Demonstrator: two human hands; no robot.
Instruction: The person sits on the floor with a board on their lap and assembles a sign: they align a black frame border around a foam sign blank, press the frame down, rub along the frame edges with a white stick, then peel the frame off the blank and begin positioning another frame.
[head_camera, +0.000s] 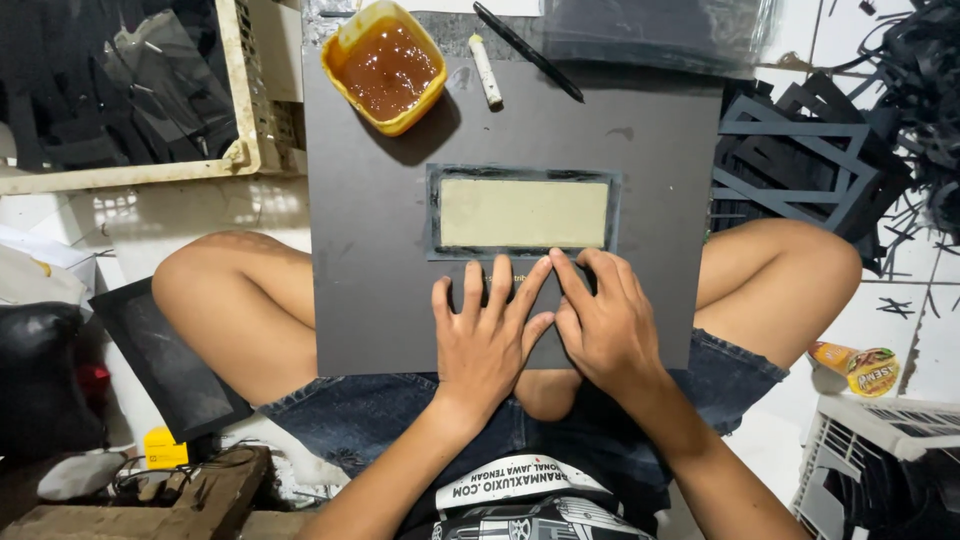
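Glue from the yellow tub (385, 68) could smear if we slide our flat, ungripping left hand (487, 335) and right hand (603, 325) pressing the dark frame (523, 175) on the lap-held grey board (370, 230).

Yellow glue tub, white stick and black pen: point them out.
Yellow glue tub (385, 66), head view, on the brown contents.
White stick (486, 71), head view, mid-length.
Black pen (528, 51), head view, middle of barrel.

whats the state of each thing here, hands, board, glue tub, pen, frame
left hand: flat, fingers spread, pressing on the board
right hand: flat, pressing beside the left hand
dark board: lying across the lap
dark frame: flat on the board, around a beige panel
yellow tub: open, holding brown liquid
black pen: lying loose
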